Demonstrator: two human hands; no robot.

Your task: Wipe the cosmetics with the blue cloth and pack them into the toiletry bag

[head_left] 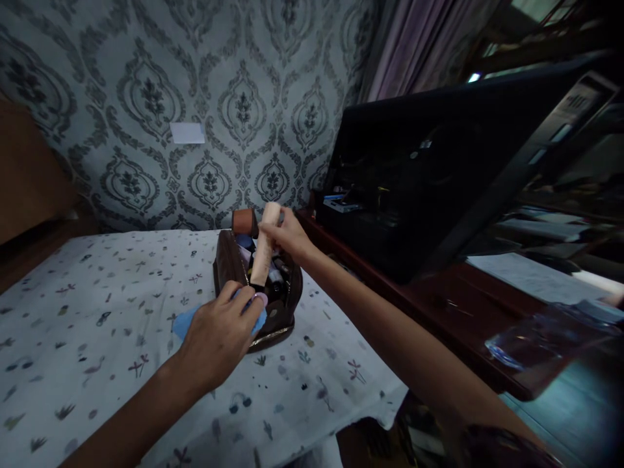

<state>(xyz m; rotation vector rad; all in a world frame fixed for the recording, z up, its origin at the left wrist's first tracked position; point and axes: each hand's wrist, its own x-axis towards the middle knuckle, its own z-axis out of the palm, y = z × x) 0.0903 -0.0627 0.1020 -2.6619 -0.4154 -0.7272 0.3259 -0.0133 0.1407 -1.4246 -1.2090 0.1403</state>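
My right hand (291, 237) grips the upper end of a beige cosmetic tube (264, 253), which is tilted with its dark lower end towards me. Closed around a light blue cloth (184, 322), my left hand (217, 331) is at the tube's lower end. A small pink round thing (262, 299) shows by its fingertips; whether the hand holds it, I cannot tell. Beneath both hands is an open brown zipped bag (225, 260) with several small cosmetic containers inside. Behind the bag, at its far edge, is a round orange-brown item (243, 221).
A white patterned cloth (121, 279) covers the table. To the right, a large black screen-like panel (414, 169) stands on a dark red desk (439, 312), with papers (531, 276) and a clear plastic item (531, 341). A patterned wall (214, 84) rises behind.
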